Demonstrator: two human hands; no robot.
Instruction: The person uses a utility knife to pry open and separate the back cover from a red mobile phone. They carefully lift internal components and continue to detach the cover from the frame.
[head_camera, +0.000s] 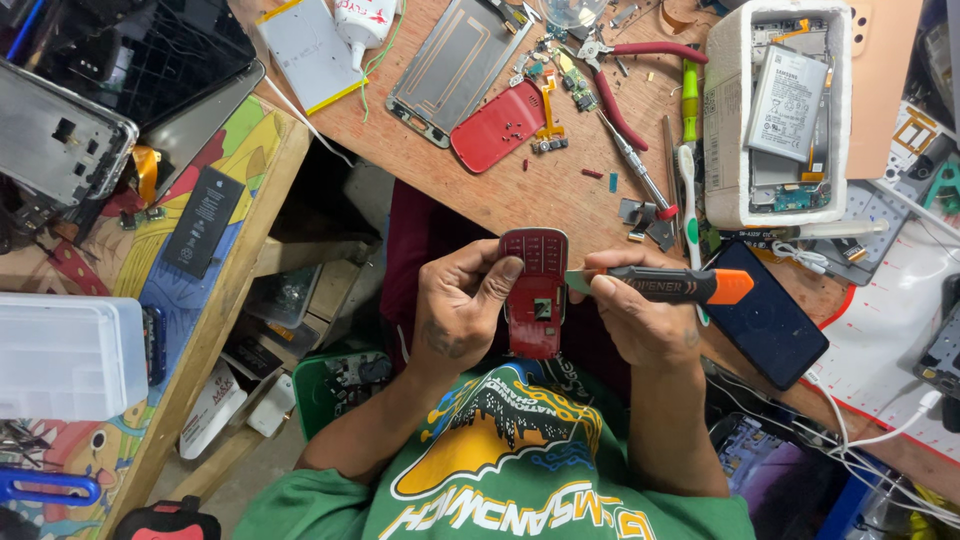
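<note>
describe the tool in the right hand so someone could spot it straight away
Start at the wooden workbench and come down to the two hands at its near edge, in front of the green shirt. The right hand holds a pry tool with its tip at the side of the red phone that the left hand holds. Its black handle with an orange end is unlike any neighbour.

Bright, even overhead light falls across the desk (560, 190); shadows stay soft, focus is sharp, and wide-angle distortion bends the edges.
</note>
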